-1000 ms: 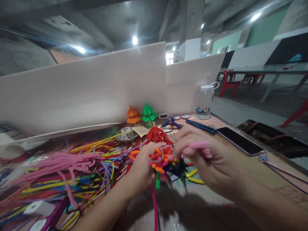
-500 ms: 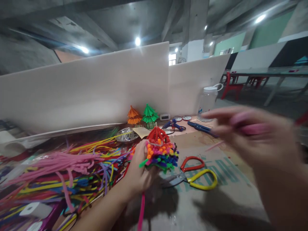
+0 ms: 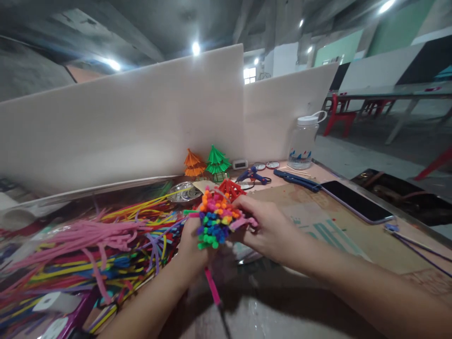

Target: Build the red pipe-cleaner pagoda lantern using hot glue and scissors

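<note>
A multicoloured pipe-cleaner bundle (image 3: 215, 218), with orange, pink, blue and green tufted ends, is held above the table in front of me. My left hand (image 3: 189, 245) is wrapped round its lower part, and a pink stem (image 3: 213, 286) hangs down from it. My right hand (image 3: 265, 227) is closed at the bundle's right side, pinching a pink pipe cleaner piece (image 3: 243, 221) against it.
A heap of loose coloured pipe cleaners (image 3: 106, 249) fills the left. Orange (image 3: 194, 165), green (image 3: 218, 163) and red (image 3: 231, 188) little trees stand behind. A glue gun (image 3: 253, 176), a bottle (image 3: 302, 141), blue pliers (image 3: 295, 179) and a phone (image 3: 356, 201) lie at the right. White partitions (image 3: 141, 117) stand behind.
My right hand swung out to the right with a pink piece, then came back to the bundle. The bundle has turned in my left hand. The scissors are now hidden behind my right hand.
</note>
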`<state>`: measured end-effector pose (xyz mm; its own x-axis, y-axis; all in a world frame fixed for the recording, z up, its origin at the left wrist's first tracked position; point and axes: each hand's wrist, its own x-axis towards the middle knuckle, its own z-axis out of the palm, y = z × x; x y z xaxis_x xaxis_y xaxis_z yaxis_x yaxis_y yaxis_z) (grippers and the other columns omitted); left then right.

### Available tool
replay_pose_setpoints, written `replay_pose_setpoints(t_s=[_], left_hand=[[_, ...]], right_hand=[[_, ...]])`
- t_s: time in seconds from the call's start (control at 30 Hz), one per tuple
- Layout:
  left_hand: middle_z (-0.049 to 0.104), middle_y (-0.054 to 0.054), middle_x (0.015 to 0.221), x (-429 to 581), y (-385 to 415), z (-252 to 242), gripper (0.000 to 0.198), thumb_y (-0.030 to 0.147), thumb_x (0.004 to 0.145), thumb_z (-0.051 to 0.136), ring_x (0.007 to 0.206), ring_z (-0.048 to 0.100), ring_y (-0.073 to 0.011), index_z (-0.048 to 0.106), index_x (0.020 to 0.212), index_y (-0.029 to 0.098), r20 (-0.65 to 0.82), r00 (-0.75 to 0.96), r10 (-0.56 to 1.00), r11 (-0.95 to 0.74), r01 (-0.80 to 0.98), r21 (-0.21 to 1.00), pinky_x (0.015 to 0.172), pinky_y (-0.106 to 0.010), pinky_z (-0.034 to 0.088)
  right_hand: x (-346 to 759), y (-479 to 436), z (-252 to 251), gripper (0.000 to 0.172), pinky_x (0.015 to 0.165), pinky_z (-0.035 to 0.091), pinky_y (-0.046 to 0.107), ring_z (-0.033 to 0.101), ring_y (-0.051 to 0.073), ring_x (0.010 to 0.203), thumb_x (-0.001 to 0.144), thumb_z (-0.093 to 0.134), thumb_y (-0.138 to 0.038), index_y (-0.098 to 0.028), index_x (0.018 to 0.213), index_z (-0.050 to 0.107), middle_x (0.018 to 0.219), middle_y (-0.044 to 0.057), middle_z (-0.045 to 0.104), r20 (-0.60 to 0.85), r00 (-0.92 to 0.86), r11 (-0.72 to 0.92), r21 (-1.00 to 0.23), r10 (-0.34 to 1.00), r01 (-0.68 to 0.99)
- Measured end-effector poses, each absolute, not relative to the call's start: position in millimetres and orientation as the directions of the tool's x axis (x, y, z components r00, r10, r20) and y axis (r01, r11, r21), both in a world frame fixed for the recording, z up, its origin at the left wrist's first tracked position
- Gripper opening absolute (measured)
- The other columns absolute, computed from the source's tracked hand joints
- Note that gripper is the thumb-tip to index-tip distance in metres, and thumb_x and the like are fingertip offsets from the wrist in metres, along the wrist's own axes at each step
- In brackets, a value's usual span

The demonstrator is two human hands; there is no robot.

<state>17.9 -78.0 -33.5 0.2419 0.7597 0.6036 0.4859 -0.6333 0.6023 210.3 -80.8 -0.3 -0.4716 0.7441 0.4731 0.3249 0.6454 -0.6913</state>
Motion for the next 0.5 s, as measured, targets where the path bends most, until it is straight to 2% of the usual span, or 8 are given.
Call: replay_pose_setpoints(t_s=[0.1,0.2,0.37,0.5], left_hand=[[0.074,-0.006,0.082,13.7,-77.3,-32.3,0.034,0.051,0.09,0.059,0.086,0.071,-0.026,0.073,0.099,0.021,0.567,0.162,0.808,-0.572,0.445,0.689,0.083,-0.038,0.06],[0.076,-0.006,0.087,8.2,-73.6,-38.7,0.038,0.054,0.091,0.058,0.093,0.071,-0.0261,0.074,0.098,0.02,0.555,0.047,0.831,-0.526,0.391,0.755,0.092,-0.039,0.058],[0.076,-0.006,0.086,7.9,-72.6,-44.2,0.043,0.058,0.091,0.059,0.091,0.071,-0.0251,0.074,0.1,0.019,0.529,0.034,0.848,-0.502,0.371,0.781,0.099,-0.041,0.055],[0.077,-0.007,0.089,10.6,-75.3,-38.1,0.047,0.061,0.088,0.06,0.095,0.071,-0.0273,0.073,0.105,0.019,0.508,0.039,0.86,-0.477,0.416,0.774,0.101,-0.042,0.055]], right_hand=[[216.2,-79.5,11.0,0.015,0.062,0.043,0.023,0.058,0.013,0.069,0.085,0.07,-0.024,-0.019,0.099,0.07,0.08,0.0,0.068,0.483,-0.48,0.634,-0.742,0.732,0.219],[218.9,-78.6,20.1,0.013,0.06,0.044,0.023,0.061,0.013,0.07,0.091,0.061,-0.023,-0.019,0.093,0.073,0.081,0.001,0.07,0.535,-0.384,0.625,-0.764,0.752,0.161],[212.8,-81.7,17.1,0.006,0.056,0.046,0.021,0.064,0.012,0.068,0.086,0.069,-0.021,-0.019,0.091,0.072,0.081,0.0,0.071,0.573,-0.326,0.62,-0.782,0.752,0.055],[210.6,-81.2,12.5,0.005,0.059,0.046,0.021,0.061,0.011,0.066,0.085,0.066,-0.015,-0.018,0.084,0.07,0.075,-0.001,0.068,0.605,-0.312,0.667,-0.73,0.733,0.15]])
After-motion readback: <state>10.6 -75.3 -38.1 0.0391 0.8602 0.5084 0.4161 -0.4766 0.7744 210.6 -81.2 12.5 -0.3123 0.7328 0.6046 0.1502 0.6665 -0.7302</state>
